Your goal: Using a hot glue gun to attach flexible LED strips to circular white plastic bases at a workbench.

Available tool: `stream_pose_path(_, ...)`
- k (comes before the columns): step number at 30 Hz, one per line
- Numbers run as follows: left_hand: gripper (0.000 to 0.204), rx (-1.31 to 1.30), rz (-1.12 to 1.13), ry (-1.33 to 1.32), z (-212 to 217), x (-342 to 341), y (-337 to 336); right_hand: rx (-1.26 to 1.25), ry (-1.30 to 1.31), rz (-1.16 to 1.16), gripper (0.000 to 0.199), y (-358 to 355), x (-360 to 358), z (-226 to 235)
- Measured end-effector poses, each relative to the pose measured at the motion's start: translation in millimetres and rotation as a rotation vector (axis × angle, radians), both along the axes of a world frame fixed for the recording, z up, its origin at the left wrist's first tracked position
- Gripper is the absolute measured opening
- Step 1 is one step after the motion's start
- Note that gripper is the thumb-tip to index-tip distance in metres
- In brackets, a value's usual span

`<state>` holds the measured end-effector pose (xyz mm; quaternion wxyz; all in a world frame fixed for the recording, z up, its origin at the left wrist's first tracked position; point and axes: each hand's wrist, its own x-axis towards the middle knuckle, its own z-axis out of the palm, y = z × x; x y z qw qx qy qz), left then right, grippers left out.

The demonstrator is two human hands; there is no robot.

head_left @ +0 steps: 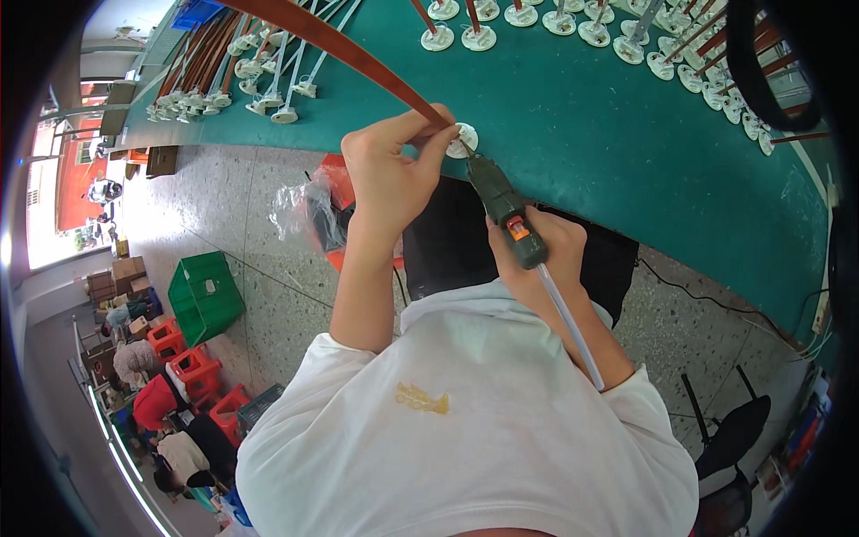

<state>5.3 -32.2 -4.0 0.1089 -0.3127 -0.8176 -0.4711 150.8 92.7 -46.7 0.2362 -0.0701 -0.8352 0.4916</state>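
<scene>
**Glue gun and brown rod at the edge of a green bench**

Left hand pinched tight on the end of a long brown rod, right beside a small white round base at the near edge of the green table. Right hand wrapped fully round a dark glue gun with an orange trigger, nozzle touching the white base, a pale glue stick trailing back over the forearm. Across the tabletop, rows of white bases with rods on the far left and more along the top edge. Below the bench, speckled stone floor, a green crate, red crates, a clear plastic bag. Further left, people seated low among boxes, bright daylight at a doorway.
</scene>
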Motion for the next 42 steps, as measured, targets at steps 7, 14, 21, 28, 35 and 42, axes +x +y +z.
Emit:
stream_pose_path(7, 0.012, -0.020, 0.005, 0.006, 3.9, 3.5, 0.6, 0.024, -0.063, -0.004, 0.014, 2.6, 2.1, 16.1)
stream_pose_path(14, 0.011, 0.114, -0.018, 0.045, 4.3, -2.3, 13.2, 0.062, -0.118, 0.019, 0.013, 57.0, 20.6, 42.8)
stream_pose_path(21, 0.011, 0.215, 0.088, 0.220, 7.9, -32.9, 83.2, -0.380, 0.024, -0.270, 0.013, 128.6, 38.1, 15.7)
stream_pose_path(28, 0.008, 0.085, 0.119, 0.155, 4.8, -53.0, 115.8, -0.446, 0.018, -0.084, 0.014, 144.3, 44.7, 10.7)
stream_pose_path(35, 0.013, 0.004, 0.142, 0.175, -4.7, -61.0, 124.9, -0.482, 0.073, -0.041, 0.014, 143.7, 44.5, 16.4)
stream_pose_path(42, 0.019, 0.043, 0.186, 0.418, 20.7, -23.1, 80.3, -0.515, 0.104, -0.073, 0.015, 143.0, 47.6, 13.0)
